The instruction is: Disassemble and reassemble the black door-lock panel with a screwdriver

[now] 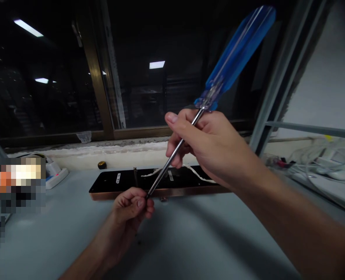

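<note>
My right hand is closed around the steel shaft of a long screwdriver with a clear blue handle that points up and to the right. The tip slants down to my left hand, whose fingers pinch together right at the tip; what they hold is too small to make out. Just behind both hands a flat black panel with a copper-coloured edge lies on the pale table. A thin upright pin and white wires sit on the panel.
A dark window with a brown frame runs along the back above a white sill. A white power strip lies at left. Tangled white cables lie at right behind a metal frame. A small dark round object rests by the sill.
</note>
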The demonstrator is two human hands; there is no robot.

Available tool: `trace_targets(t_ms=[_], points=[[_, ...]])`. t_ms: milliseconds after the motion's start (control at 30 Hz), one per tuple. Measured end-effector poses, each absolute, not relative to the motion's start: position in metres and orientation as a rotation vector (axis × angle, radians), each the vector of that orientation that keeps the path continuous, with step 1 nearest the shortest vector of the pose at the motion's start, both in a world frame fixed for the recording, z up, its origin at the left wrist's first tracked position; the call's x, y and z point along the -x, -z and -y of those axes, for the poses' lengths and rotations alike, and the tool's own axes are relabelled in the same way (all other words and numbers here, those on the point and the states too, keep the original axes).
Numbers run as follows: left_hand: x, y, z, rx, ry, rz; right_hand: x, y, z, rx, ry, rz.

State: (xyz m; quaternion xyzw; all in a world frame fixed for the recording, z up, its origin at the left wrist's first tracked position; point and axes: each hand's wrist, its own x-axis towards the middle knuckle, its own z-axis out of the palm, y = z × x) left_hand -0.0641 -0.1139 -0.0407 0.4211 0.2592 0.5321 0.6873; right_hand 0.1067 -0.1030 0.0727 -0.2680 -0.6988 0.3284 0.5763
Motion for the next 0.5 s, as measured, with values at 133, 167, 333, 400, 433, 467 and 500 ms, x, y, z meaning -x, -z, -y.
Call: trace_targets(t_ms=[133,167,333,400,433,467,500], points=[[0.064,0.042,0.113,-0.944,-1.205,-0.620,-0.105,-0.073,0.106,0.633,-0.756,1.679],[0.064,0.042,0.113,-0.934,-1.207,-0.626,-0.105,-0.074,0.107,0.627,-0.740,1.690],[0.063,0.038,0.113,-0.794,-1.220,-0.625,-0.105,-0.075,0.115,0.581,-0.585,1.776],[0.063,0.035,0.113,-0.734,-1.230,-0.629,-0.106,-0.077,0.119,0.571,-0.504,1.870],[0.063,0.033,0.113,-0.713,-1.242,-0.634,-0.107,-0.077,0.121,0.565,-0.471,1.931],[0.063,0.032,0.113,-0.701,-1.258,-0.640,-0.108,-0.078,0.123,0.556,-0.449,1.996],[0.063,0.032,0.113,-0.699,-1.273,-0.645,-0.108,-0.079,0.124,0.546,-0.438,2.056]])
